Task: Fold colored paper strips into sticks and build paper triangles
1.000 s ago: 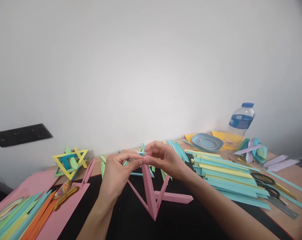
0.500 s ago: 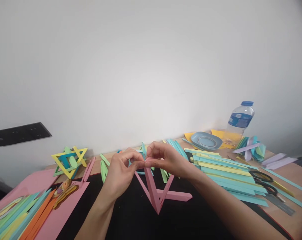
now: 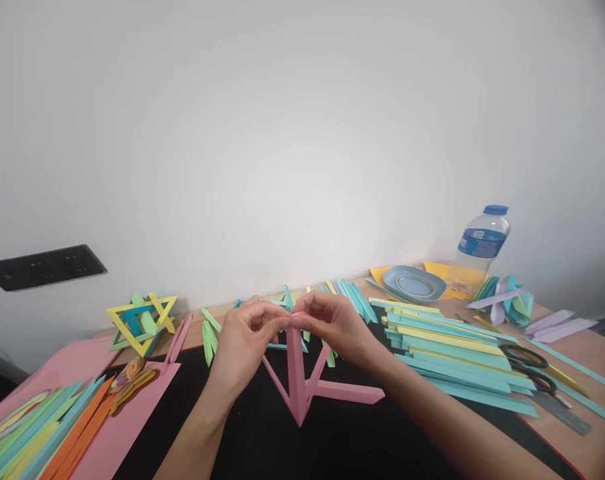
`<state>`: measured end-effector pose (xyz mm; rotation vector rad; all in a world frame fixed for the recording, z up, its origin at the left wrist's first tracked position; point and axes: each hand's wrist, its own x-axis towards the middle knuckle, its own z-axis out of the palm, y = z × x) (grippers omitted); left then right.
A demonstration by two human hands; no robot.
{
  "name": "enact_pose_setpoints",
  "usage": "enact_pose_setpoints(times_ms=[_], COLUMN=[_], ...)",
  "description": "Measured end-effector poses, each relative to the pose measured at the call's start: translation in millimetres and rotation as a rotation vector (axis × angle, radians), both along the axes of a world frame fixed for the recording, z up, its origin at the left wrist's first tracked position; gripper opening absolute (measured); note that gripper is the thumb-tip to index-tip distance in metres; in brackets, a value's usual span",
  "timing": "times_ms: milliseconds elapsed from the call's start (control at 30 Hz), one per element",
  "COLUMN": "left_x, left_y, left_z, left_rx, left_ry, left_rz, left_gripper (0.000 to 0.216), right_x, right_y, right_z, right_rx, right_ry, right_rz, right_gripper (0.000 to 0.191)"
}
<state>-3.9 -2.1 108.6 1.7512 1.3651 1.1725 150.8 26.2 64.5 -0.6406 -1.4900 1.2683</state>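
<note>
Between my hands hangs a pink folded paper frame [image 3: 297,380], made of joined strips that meet in a point at the bottom. One strip sticks out to the right over the black mat [image 3: 262,447]. My left hand [image 3: 247,337] pinches the top end of the upright strip with thumb and forefinger. From the other side, my right hand [image 3: 329,323] pinches the same end, its fingertips touching those of the left. The fingers hide the joint at the top.
Turquoise and yellow paper strips [image 3: 457,353] lie to the right, beside black-handled scissors [image 3: 527,357]. A blue dish [image 3: 415,283] and a bottle [image 3: 483,237] stand at the back right. At the left are a star-shaped paper model [image 3: 142,323], pink sheets [image 3: 147,400] and orange strips [image 3: 79,433].
The pink frame's lower point has swung left, so the front strip now hangs nearly straight down. Both hands keep their pinch at the top, with the right hand's fingers slightly lower.
</note>
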Motion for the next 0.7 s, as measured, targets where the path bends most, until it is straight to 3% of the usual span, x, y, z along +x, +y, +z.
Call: enact_pose_setpoints(times_ms=[200,433,567,700], left_x=[-27.7,-50.1,-51.1,-50.7], left_y=[-20.4,-43.6,-44.9,-43.8], left_z=[0.2,-43.4,-62.2,-68.3], left_rx=[0.003,-0.24,-0.213,-0.195], left_ry=[0.168,-0.021,-0.08,-0.054], left_rz=[-0.046,-0.009,0.01,-0.013], left_gripper=[0.02,0.016,0.019,0.017], right_x=[-33.2,-61.6,-66.2,-64.2], right_y=[-28.4,-55.8,-63.6,-63.3], right_z=[-16.3,-46.6,-58.7,-66.2], right_rx=[-0.138,-0.206,-0.234,-0.243], right_ry=[0.115,0.076,0.104,0.136], right_rz=[-0.077,-0.164,-0.19,-0.163], right_gripper=[0.03,0.021,0.019,0.022])
